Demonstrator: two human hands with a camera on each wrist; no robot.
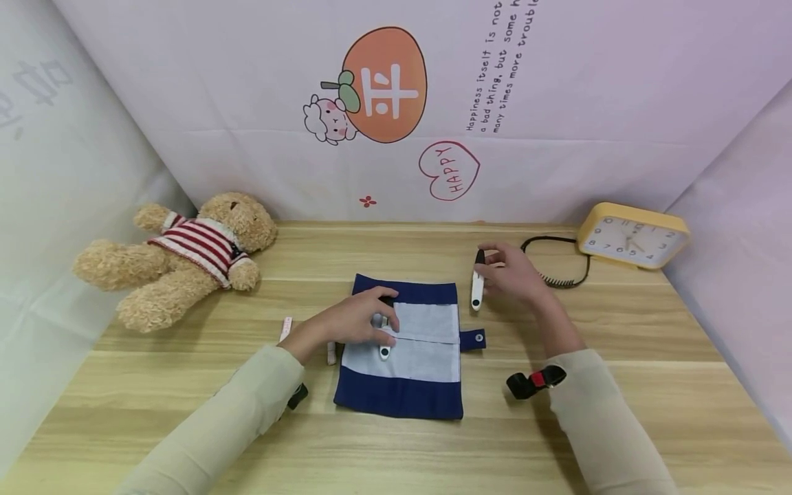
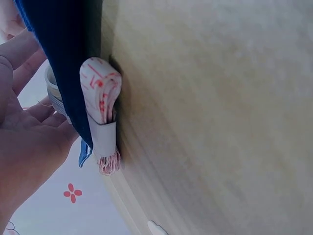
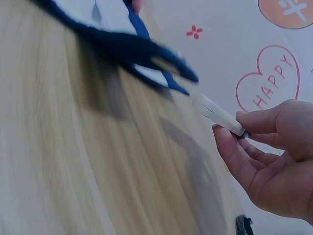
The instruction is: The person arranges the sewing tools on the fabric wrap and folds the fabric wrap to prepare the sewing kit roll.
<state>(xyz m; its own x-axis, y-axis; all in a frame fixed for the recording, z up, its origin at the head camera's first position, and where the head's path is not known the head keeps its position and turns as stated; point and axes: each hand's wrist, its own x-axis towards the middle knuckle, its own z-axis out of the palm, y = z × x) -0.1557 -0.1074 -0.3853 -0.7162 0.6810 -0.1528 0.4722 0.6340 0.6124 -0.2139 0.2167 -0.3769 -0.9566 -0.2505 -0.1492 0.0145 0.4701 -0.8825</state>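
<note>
An unfolded navy pouch (image 1: 399,397) with a pale lining lies before me. Over its left half is my left hand (image 1: 355,318), its bent thumb and fingers around a small white tool (image 1: 385,353) with a black dot at the end; fingers partly cover it. To the right of the pouch, my right hand (image 1: 513,275) pinches a similar white tool (image 1: 477,292) near its black end. In the right wrist view the tool (image 3: 217,111) points toward the pouch. A folded tape measure (image 2: 101,112) in a paper band lies beside the pouch's left edge.
A pale pink strip (image 1: 286,328) lies near the left wrist. The teddy bear (image 1: 192,254) is at the back left. A yellow clock (image 1: 634,235) stands at the back right, with a black coiled cord (image 1: 559,280) by the right hand. The pouch's snap tab (image 1: 473,339) sticks out rightward.
</note>
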